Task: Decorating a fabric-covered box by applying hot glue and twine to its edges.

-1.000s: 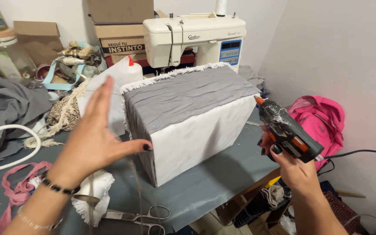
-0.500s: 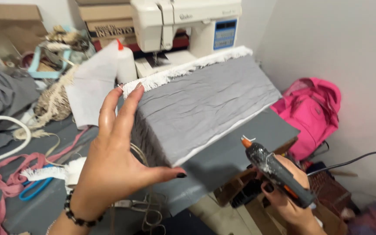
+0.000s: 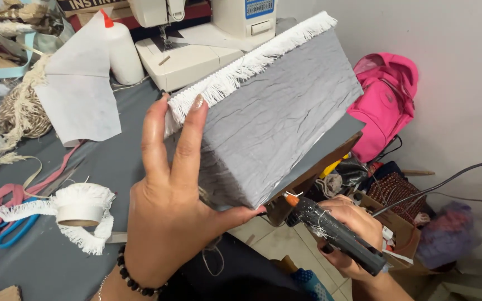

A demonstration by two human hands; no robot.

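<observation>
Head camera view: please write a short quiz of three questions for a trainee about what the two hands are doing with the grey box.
1. True or false: the left hand grips the end of the grey fabric-covered box.
2. Which tool does the right hand hold? A) blue scissors B) a black glue gun C) a white glue bottle
3. What trim runs along the top edge of the box?

Key:
1. True. The fingers lie flat on the end face, the thumb under the bottom edge.
2. B. The glue gun points its nozzle toward the lower corner of the box. The scissors lie on the table and the bottle stands near the sewing machine.
3. A white fringe.
</observation>
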